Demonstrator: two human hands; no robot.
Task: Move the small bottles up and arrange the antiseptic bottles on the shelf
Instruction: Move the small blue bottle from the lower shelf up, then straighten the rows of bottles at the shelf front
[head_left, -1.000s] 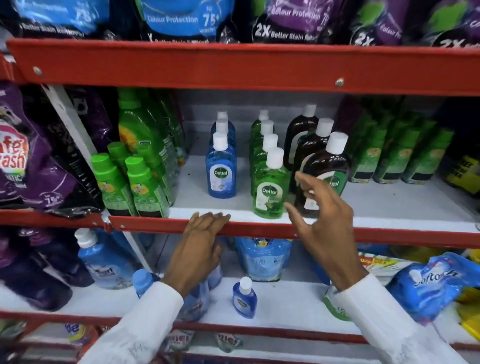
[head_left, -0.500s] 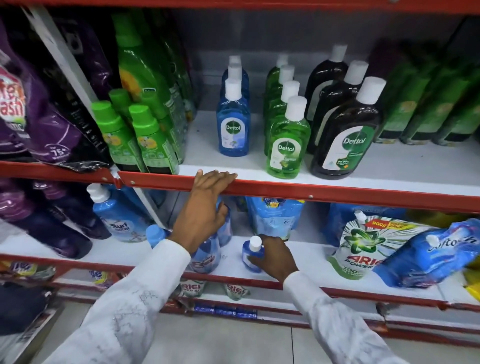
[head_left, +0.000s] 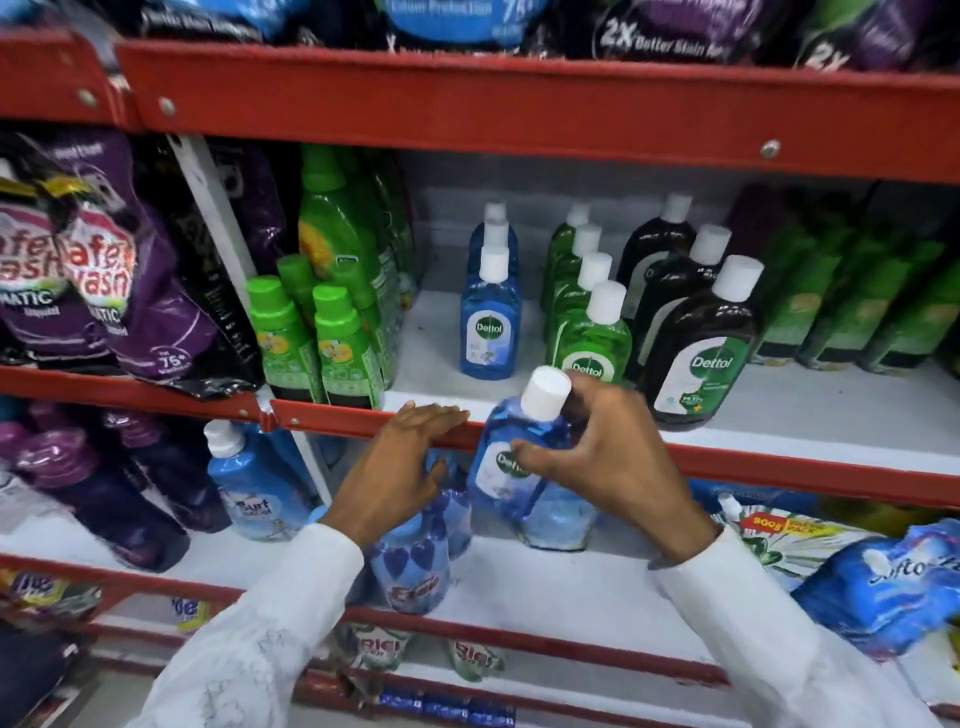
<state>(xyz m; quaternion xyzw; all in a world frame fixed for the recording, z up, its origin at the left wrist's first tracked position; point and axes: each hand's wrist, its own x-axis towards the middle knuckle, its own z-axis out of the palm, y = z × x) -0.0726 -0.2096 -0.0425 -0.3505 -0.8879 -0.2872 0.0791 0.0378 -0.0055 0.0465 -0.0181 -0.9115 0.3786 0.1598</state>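
My right hand (head_left: 610, 457) grips a small blue Dettol bottle (head_left: 511, 457) with a white cap, tilted, level with the red front edge of the middle shelf (head_left: 779, 470). My left hand (head_left: 400, 467) rests flat on that red edge with its fingers spread. On the middle shelf stand a row of blue Dettol bottles (head_left: 491, 327), a row of green Dettol bottles (head_left: 589, 332) and a row of dark brown Dettol bottles (head_left: 701, 343), all upright with white caps.
Green-capped bottles (head_left: 311, 343) stand left of the Dettol rows, purple pouches (head_left: 104, 291) further left. Dark green bottles (head_left: 857, 306) fill the right. The lower shelf (head_left: 545, 582) holds a blue Surf pouch (head_left: 254, 493), a blue bottle with hearts (head_left: 410, 566) and pouches at the right (head_left: 883, 582).
My right hand took the small blue bottle from the lower shelf and lifted it to the middle shelf's edge. My left hand stayed on the red edge. The view tilted up.
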